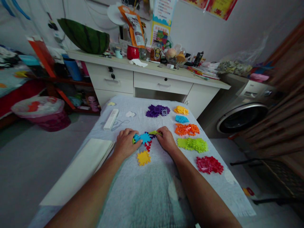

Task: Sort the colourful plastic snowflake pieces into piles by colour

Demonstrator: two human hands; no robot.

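Note:
Both my hands rest on a cloth-covered table (152,190) around a small joined cluster of plastic snowflake pieces (145,138), blue with red and purple parts. My left hand (125,143) is curled round the cluster's left side. My right hand (166,138) pinches a yellow-green piece (155,133) at the cluster's right edge. A single yellow piece (143,157) lies just below the cluster, between my wrists.
Sorted piles lie to the right: purple (157,110), yellow-orange (181,110), blue (181,119), orange (187,129), green (193,144), red (209,164). A white remote (110,119) and a folded cloth (80,167) lie left. A cluttered desk (152,79) and a washing machine (244,110) stand behind.

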